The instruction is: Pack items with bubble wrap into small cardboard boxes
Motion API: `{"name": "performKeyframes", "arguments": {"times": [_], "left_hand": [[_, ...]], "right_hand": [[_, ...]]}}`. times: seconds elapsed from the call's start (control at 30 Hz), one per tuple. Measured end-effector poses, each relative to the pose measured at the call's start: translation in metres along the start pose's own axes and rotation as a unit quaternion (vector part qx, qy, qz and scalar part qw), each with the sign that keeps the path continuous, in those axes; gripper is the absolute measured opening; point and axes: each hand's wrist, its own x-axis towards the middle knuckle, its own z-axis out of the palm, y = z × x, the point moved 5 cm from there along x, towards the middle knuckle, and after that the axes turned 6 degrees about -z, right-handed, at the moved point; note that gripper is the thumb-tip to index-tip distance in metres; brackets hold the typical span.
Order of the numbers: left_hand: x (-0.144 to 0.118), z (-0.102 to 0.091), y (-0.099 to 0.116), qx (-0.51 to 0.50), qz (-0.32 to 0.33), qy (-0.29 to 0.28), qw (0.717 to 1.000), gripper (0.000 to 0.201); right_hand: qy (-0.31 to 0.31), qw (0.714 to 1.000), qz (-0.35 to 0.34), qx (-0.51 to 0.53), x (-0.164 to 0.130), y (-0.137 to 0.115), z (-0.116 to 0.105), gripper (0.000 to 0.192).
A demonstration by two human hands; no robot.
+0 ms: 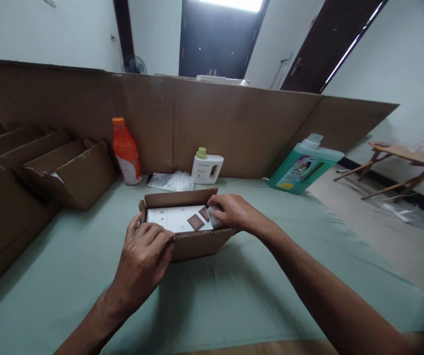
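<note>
The left hand [146, 250] grips the cardboard box [199, 247], and the right hand [232, 211] has fingers closed on bubble wrap [214, 220] beside a white package [173, 220].

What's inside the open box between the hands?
A white printed item, with crumpled clear plastic beside it, partly covered by the right hand. Whatever lies beneath them in the box is hidden.

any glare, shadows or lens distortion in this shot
In the head view, the light glares white at the top; in the head view, soft shadows lie on the cloth near the box; in the head view, the side door and green bottle lean outward, likely lens stretch.
</note>
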Motion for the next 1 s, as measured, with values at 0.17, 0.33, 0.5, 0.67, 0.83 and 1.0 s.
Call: {"name": "performKeyframes", "arguments": {"times": [0.17, 0.33, 0.5, 0.67, 0.83, 1.0], "left_hand": [[-0.003, -0.006, 0.002, -0.016, -0.007, 0.046, 0.999, 0.020], [-0.024, -0.021, -0.009, -0.043, -0.098, 0.162, 0.981, 0.052], [-0.063, -0.003, -0.048, -0.088, -0.229, 0.110, 0.963, 0.062], [-0.088, 0.034, -0.073, -0.218, -0.340, 0.010, 0.915, 0.072], [-0.071, 0.065, -0.072, -0.328, -0.333, -0.020, 0.884, 0.064], [-0.046, 0.086, -0.041, -0.329, -0.298, -0.012, 0.896, 0.059]], "right_hand": [[0.009, 0.999, 0.004, 0.032, -0.002, 0.001, -0.002, 0.027], [0.167, 0.979, 0.003, 0.113, -0.038, 0.001, -0.024, 0.023], [0.344, 0.923, 0.050, 0.167, -0.099, 0.030, -0.015, 0.025], [0.245, 0.917, 0.064, 0.309, -0.094, 0.047, 0.064, 0.068], [0.208, 0.893, 0.051, 0.396, -0.060, 0.021, 0.100, 0.055], [0.263, 0.883, 0.125, 0.368, -0.104, 0.034, 0.099, 0.031]]}}
